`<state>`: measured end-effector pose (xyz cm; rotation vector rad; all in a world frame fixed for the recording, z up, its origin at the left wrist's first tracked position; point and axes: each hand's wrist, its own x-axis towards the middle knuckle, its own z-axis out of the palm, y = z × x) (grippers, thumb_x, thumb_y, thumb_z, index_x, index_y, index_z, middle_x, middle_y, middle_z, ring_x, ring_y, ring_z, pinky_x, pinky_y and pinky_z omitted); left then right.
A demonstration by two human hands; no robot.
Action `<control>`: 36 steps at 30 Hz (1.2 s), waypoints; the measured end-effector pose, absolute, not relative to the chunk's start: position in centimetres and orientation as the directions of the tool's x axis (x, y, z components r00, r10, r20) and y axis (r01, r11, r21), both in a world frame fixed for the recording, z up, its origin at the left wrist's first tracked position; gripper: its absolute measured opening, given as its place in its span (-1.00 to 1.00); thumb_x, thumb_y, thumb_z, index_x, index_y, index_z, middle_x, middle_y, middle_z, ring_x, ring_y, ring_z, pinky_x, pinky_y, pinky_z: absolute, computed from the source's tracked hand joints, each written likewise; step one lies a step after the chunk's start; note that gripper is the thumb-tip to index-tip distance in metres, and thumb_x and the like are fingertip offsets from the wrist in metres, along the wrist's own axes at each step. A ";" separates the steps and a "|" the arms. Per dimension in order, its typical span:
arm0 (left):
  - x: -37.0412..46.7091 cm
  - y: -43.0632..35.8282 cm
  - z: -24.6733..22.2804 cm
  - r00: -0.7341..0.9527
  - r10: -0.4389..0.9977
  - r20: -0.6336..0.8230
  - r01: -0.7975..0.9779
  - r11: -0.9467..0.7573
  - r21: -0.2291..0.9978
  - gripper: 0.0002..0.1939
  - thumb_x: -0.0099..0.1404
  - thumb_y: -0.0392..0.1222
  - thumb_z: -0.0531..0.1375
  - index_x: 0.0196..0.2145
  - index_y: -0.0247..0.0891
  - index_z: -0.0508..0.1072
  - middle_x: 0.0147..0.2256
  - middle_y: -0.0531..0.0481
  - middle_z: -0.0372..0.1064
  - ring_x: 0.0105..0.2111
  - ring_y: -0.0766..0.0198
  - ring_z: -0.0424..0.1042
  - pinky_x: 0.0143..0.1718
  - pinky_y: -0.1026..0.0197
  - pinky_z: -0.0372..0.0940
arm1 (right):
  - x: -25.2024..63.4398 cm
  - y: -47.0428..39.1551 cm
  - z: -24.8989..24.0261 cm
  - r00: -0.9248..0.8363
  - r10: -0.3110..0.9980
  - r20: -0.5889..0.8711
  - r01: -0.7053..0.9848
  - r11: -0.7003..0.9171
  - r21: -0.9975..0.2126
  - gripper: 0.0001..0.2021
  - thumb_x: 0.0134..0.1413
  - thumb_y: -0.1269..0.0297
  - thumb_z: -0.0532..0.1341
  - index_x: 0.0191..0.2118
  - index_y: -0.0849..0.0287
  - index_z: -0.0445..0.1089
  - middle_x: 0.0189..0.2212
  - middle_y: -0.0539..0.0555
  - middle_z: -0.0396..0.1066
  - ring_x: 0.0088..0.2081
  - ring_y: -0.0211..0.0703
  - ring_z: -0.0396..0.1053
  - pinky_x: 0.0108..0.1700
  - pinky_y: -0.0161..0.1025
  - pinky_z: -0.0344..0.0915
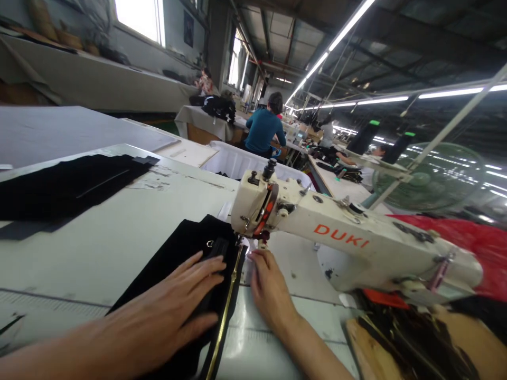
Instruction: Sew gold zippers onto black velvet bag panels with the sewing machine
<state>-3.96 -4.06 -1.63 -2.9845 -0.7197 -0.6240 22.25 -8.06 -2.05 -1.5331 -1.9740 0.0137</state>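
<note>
"Nearest the viewer is the left hand (176, 301), reaching in from 7 o'clock. How do its fingers lie, and on what?"

"Extended and slightly spread, thumb apart, flat upon the black fabric (178, 243). Along that fabric's 3 o'clock margin runs the gold zip (223, 319), placed between 6 and 7 o'clock from the centre of the view."

"And the right hand (271, 285)?"

"Near 6 o'clock, fingers curled and bunched, tips just beside the zip's upper end; whether they pinch its edge cannot be told."

"How far along is the work?"

"Zip and fabric are laid together and reach the presser foot (238, 239). Only a short portion of fabric lies beyond it, so most of the seam appears to be left; stitches are too small to make out."

"Which way does the zip point?"

"Its long axis runs away from the viewer: upper end between 12 and 1 o'clock, at the foot; lower end between 6 and 7, cut off by the frame."

"What surrounds it?"

"Note the sewing machine (304, 216), lettered DUKI, its arm extending toward 4 o'clock; a second dark piece (75, 184) on the worktable (79, 264) at 9; a person in a teal top (263, 131), back turned, at 12; and a fan (428, 177) at 3."
</note>
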 end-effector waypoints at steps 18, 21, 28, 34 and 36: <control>-4.4 -5.3 3.2 0.473 0.826 0.306 0.511 -0.540 0.669 -0.67 0.52 0.00 -0.01 -0.17 -0.21 0.47 -0.30 0.00 0.53 -0.28 0.14 0.51 -0.24 0.20 0.33 | 17.0 -18.6 -2.6 -0.070 0.876 0.478 0.796 0.337 -0.502 -0.65 0.22 0.49 0.14 0.04 0.05 0.50 -0.03 0.16 0.50 0.02 0.04 0.45 0.10 0.07 0.42; -3.8 -4.9 4.8 0.484 0.811 0.330 0.504 -0.566 0.652 -0.70 0.51 -0.03 0.00 -0.19 -0.20 0.45 -0.31 0.01 0.51 -0.29 0.13 0.50 -0.25 0.20 0.30 | 21.1 -16.0 0.3 0.149 0.877 0.457 0.652 0.260 -0.712 -0.67 0.41 0.17 0.08 -0.18 0.16 0.58 -0.31 0.15 0.58 -0.26 -0.04 0.56 -0.19 -0.15 0.50; -3.6 -5.4 4.1 0.534 0.766 0.357 0.473 -0.621 0.625 -0.69 0.51 -0.06 -0.02 -0.08 -0.19 0.47 -0.15 -0.05 0.54 -0.15 0.10 0.52 -0.09 0.15 0.38 | 21.5 -15.1 3.6 0.014 0.869 0.495 0.706 0.342 -0.620 -0.80 0.34 0.18 0.23 -0.15 0.11 0.59 -0.25 0.10 0.56 -0.20 -0.06 0.51 -0.12 -0.17 0.43; -4.5 -6.7 -1.2 0.723 0.421 0.548 0.286 -0.904 0.318 -0.73 0.46 -0.38 -0.03 -0.09 -0.22 0.43 0.04 -0.09 0.48 0.10 0.16 0.41 0.20 0.14 0.26 | 14.0 -18.7 -3.9 -0.230 0.719 0.655 0.929 0.363 -0.073 -0.71 0.34 0.53 0.08 0.04 0.21 0.46 -0.38 0.09 0.43 -0.37 -0.06 0.36 -0.36 -0.16 0.29; -4.4 -7.3 -2.7 0.772 0.304 0.558 0.235 -0.952 0.194 -0.69 0.42 -0.49 -0.06 -0.07 -0.26 0.40 0.07 -0.15 0.46 0.14 0.17 0.38 0.30 0.09 0.15 | 13.5 -19.3 -4.7 -0.170 0.696 0.698 0.932 0.343 -0.115 -0.70 0.39 0.51 0.01 0.03 0.24 0.45 -0.40 0.09 0.42 -0.38 -0.06 0.35 -0.36 -0.15 0.27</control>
